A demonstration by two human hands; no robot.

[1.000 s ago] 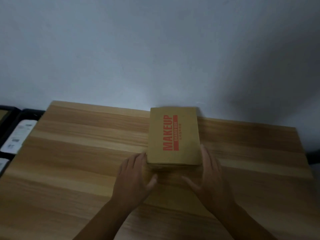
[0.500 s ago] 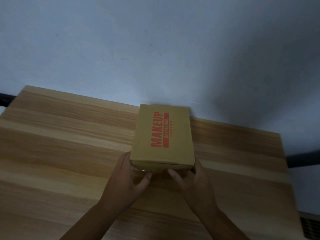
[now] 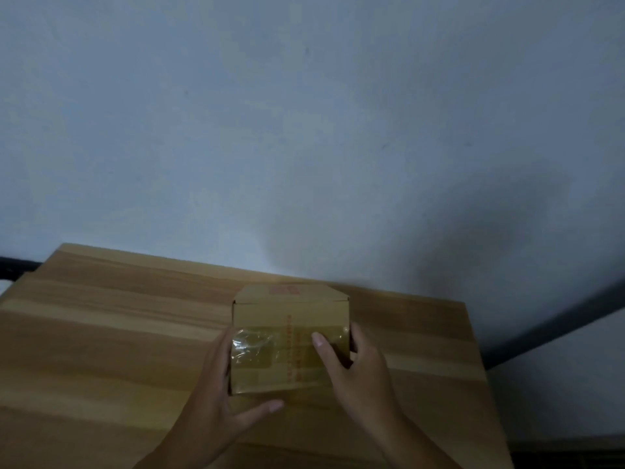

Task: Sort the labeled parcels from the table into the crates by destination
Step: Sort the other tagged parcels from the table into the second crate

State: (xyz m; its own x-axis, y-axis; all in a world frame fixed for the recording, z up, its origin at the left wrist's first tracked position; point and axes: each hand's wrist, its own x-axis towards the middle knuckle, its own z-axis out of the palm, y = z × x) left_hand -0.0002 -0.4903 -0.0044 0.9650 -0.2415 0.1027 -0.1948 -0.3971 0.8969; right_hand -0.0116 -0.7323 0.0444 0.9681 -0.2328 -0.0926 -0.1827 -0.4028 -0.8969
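Note:
A brown cardboard parcel (image 3: 287, 319) is tipped up on the wooden table (image 3: 111, 333), its underside facing me with clear tape across it and faint red print. The face with the red lettering now shows only as a thin strip at the top. My left hand (image 3: 216, 397) holds the parcel's left side, thumb spread below its lower edge. My right hand (image 3: 355, 367) grips the right side with the thumb laid over the taped face. No crate is clearly in view.
A pale wall stands right behind the table's far edge. A dark rim (image 3: 15, 267) shows past the table's left edge. On the right, a dark bar (image 3: 554, 330) slants beyond the table's edge, with floor below.
The parcel lay flat with MAKEUP facing up; both hands closed on its near end and tilted it up so the taped underside faces me. The view has also shifted.

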